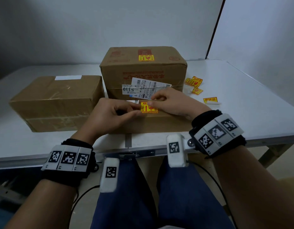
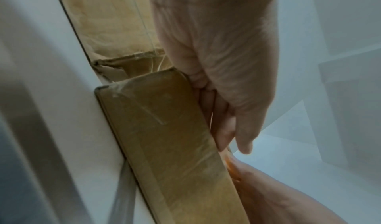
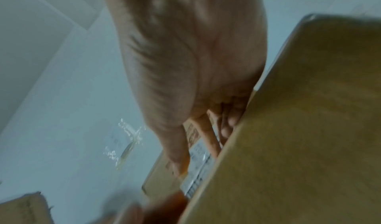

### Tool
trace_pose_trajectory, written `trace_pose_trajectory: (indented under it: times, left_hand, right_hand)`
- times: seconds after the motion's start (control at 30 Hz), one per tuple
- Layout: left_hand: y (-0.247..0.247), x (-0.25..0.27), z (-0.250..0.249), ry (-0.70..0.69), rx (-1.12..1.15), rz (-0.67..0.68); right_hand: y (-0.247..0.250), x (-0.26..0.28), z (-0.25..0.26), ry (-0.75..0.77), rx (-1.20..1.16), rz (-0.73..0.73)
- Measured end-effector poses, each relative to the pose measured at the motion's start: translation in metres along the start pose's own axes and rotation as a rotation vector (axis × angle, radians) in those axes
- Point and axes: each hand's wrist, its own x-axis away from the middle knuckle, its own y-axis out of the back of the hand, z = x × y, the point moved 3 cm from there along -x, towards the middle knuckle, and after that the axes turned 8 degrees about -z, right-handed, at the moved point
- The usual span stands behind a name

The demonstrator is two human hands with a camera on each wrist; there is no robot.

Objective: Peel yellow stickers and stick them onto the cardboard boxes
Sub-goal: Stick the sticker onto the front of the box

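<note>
A yellow sticker (image 1: 148,107) with red print lies on top of the low front cardboard box (image 1: 159,124). My left hand (image 1: 139,109) pinches its left edge between thumb and forefinger. My right hand (image 1: 152,100) pinches its upper right part, thumb on the yellow face. In the left wrist view the left hand (image 2: 233,147) holds something thin above the front box (image 2: 164,137). The right wrist view is blurred; the right hand's thumb (image 3: 179,165) shows an orange tint beside the front box (image 3: 299,129). The tall box (image 1: 143,70) behind carries a yellow sticker (image 1: 146,58) on top.
A third cardboard box (image 1: 55,100) stands at the left on the white table (image 1: 242,113). Loose yellow stickers (image 1: 195,83) lie at the right of the tall box, and one more sticker (image 1: 210,100) with a white backing strip lies nearer. White shipping labels (image 1: 147,88) hang on the tall box's front.
</note>
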Motion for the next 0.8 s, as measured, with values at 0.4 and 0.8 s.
trace_pose_trajectory:
  times: [0.4,0.8]
  left_hand:
    - [0.001,-0.003,0.005,0.158,0.007,-0.103]
    - [0.002,-0.007,0.003,0.207,0.004,-0.068]
  right_hand:
    - [-0.001,0.0,0.005,-0.041,0.061,0.081]
    - [0.011,-0.01,-0.027,-0.176,-0.356,0.181]
